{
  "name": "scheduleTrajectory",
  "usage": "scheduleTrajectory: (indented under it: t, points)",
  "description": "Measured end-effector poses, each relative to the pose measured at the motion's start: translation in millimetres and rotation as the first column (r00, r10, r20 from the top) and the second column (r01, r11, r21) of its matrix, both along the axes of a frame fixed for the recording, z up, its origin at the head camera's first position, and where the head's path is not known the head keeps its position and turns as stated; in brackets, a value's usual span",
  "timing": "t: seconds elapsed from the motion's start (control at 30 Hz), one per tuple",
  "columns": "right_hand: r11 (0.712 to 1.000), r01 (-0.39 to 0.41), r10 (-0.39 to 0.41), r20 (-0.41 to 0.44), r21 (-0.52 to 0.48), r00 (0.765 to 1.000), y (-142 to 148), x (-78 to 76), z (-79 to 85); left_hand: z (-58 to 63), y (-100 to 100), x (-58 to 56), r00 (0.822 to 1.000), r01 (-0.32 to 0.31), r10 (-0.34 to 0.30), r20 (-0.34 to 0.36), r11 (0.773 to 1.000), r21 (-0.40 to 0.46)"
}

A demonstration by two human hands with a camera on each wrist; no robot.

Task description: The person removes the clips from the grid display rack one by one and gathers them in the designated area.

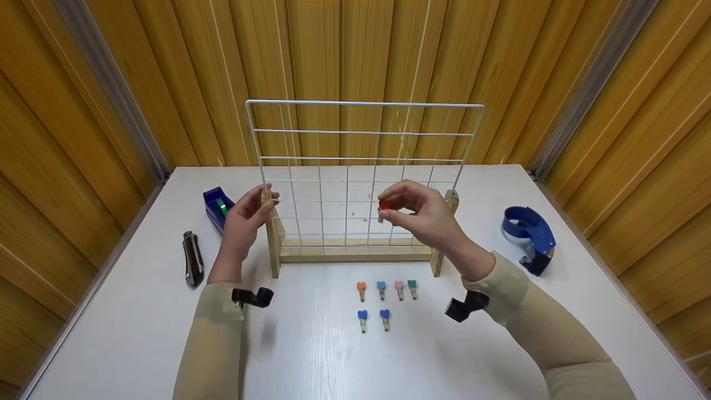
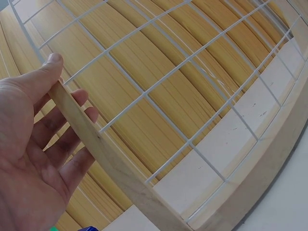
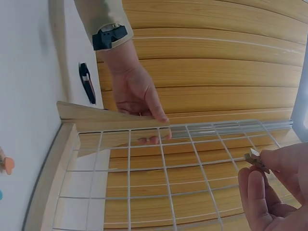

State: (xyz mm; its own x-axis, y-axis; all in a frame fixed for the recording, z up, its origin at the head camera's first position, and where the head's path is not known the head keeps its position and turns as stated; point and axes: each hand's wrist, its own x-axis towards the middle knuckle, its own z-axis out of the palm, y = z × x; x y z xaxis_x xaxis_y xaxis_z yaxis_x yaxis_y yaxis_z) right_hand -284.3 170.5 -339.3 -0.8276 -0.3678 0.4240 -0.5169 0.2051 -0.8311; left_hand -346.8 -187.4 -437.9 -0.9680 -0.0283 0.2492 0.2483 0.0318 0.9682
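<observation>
A white wire grid [image 1: 347, 159] stands upright in a wooden frame [image 1: 355, 254]. My left hand [image 1: 248, 214] grips the top of the frame's left post [image 2: 91, 134], thumb on one side and fingers on the other. In front of the grid, right of its middle, my right hand [image 1: 421, 214] pinches a small wooden clothespin [image 3: 257, 161] with a red top between thumb and fingertips. Whether the clothespin touches a wire is hard to tell. On the table before the frame lie several small clothespins with heart tops, among them an orange one [image 1: 361, 290] and a pink one [image 1: 399, 289].
A utility knife [image 1: 193, 259] and a purple tape dispenser [image 1: 214, 203] lie at the left of the white table [image 1: 311, 355]. At the right rests a blue tape dispenser [image 1: 530, 236]. Wood-patterned panels [image 1: 366, 55] rise behind the table and at both sides.
</observation>
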Motion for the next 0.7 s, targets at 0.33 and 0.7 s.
scheduleTrajectory:
  t: [0.33,0.7]
  points:
    - [0.999,0.019,-0.023,0.125,0.035,0.992,29.4,9.7,-38.5,0.0,-0.3,0.3,1.000,-0.003,0.003,-0.005,1.000,-0.004]
    - [0.989,0.064,-0.101,0.287,0.133,0.953,52.2,23.5,-89.6,-0.3,-0.6,0.1,1.000,0.003,-0.003,0.004,1.000,-0.005]
